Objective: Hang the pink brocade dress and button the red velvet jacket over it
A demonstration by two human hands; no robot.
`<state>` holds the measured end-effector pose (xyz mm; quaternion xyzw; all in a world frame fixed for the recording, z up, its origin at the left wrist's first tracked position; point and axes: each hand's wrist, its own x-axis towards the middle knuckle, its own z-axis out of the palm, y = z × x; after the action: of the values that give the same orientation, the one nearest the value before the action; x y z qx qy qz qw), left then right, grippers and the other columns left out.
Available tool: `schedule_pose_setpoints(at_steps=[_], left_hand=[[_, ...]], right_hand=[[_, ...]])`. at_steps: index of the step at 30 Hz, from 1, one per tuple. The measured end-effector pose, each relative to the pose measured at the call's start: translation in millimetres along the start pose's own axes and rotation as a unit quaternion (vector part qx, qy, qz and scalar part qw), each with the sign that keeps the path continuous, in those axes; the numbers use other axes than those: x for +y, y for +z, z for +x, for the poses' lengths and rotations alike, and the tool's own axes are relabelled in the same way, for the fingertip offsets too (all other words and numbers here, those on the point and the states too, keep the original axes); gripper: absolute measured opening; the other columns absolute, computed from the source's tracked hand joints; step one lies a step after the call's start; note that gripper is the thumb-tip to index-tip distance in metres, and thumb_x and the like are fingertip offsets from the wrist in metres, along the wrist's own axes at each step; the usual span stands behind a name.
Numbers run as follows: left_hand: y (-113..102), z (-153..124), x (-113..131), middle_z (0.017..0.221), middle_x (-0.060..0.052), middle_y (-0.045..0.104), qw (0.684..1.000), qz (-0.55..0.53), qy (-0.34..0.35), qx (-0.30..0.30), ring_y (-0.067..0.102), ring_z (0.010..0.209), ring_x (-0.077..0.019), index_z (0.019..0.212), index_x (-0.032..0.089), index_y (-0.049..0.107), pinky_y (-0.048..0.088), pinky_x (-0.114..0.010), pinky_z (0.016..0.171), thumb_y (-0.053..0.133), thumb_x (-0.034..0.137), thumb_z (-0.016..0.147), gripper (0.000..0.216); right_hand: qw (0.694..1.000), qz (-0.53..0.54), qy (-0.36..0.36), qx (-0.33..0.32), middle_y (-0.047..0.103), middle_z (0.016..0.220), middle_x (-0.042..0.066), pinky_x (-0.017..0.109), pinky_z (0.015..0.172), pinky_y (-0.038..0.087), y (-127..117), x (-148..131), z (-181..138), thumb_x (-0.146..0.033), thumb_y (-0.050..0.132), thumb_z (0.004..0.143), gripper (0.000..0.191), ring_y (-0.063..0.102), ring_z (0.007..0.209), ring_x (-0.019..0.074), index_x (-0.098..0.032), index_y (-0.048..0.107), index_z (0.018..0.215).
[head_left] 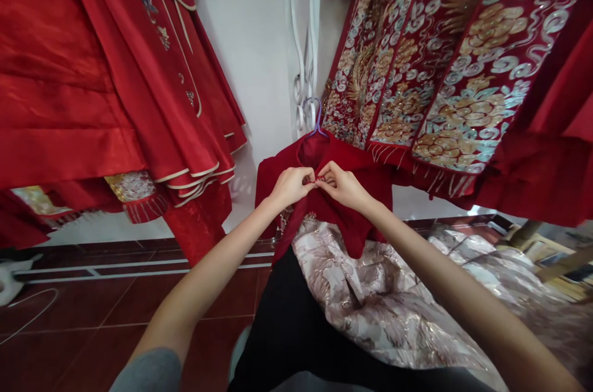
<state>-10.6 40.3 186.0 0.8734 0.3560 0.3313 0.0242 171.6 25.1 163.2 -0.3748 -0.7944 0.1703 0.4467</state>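
A dark red jacket (345,213) hangs on a purple hanger (317,123) against the white wall. My left hand (291,186) and my right hand (341,186) meet at its front just below the collar. Both are closed in a pinch on the jacket's front edges, fingertips touching at a small fastening (317,179) that I cannot make out clearly. A pale pink and silver brocade cloth (370,299) lies under the jacket and spreads toward me.
Red embroidered robes (139,71) hang at the left. Heavily patterned red, gold and silver garments (445,58) hang at the upper right. White cables (301,40) run down the wall. Red floor tiles (83,318) lie below, with a white object (12,281) at the far left.
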Motion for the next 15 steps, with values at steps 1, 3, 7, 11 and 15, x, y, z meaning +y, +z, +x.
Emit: schedule_pose_setpoints(at_steps=[1,3,7,11,15], left_hand=[[-1,3,0,0.072,0.0,0.066,1.0,0.01,0.012,-0.008,0.059,0.065,-0.0152,0.072,0.02,0.06,0.039,-0.024,0.059,0.062,0.024,0.076,0.006],[-3,7,2,0.073,0.0,0.065,0.999,0.03,0.037,-0.021,0.059,0.066,-0.0153,0.069,0.02,0.06,0.038,-0.024,0.06,0.06,0.02,0.076,0.007],[4,10,8,0.074,-0.001,0.063,0.998,0.002,0.049,-0.025,0.057,0.067,-0.0152,0.073,0.02,0.059,0.039,-0.025,0.062,0.055,0.013,0.074,0.009],[26,0,12,0.085,-0.003,0.062,0.983,-0.179,-0.023,0.024,0.057,0.073,-0.0141,0.088,0.019,0.057,0.045,-0.025,0.067,0.058,0.016,0.073,0.016],[48,-14,10,0.104,-0.008,0.06,0.868,-0.472,-0.145,0.048,0.06,0.085,-0.0147,0.105,0.017,0.055,0.05,-0.029,0.077,0.058,0.022,0.075,0.031]], right_hand=[[1.0,0.003,-0.002,-0.007,0.066,0.086,0.003,0.031,0.069,0.055,-2,1,1,-0.03,0.055,0.082,0.017,0.067,0.076,0.017,-0.023,0.044,0.092],[1.0,0.007,-0.01,-0.025,0.065,0.086,0.002,0.03,0.069,0.054,-5,1,2,-0.027,0.055,0.081,0.019,0.066,0.076,0.0167,-0.023,0.042,0.094],[1.0,0.007,0.009,-0.011,0.06,0.081,0.0,0.031,0.068,0.052,0,9,5,-0.027,0.053,0.079,0.021,0.062,0.069,0.0153,-0.022,0.039,0.093],[0.979,0.146,0.095,0.105,0.055,0.086,-0.001,0.033,0.08,0.05,20,27,0,-0.032,0.045,0.082,0.023,0.06,0.08,0.0144,-0.024,0.034,0.1],[0.968,0.226,0.083,0.066,0.052,0.112,0.006,0.038,0.092,0.047,30,34,-23,-0.026,0.048,0.077,0.049,0.056,0.103,0.0172,-0.024,0.026,0.12]])
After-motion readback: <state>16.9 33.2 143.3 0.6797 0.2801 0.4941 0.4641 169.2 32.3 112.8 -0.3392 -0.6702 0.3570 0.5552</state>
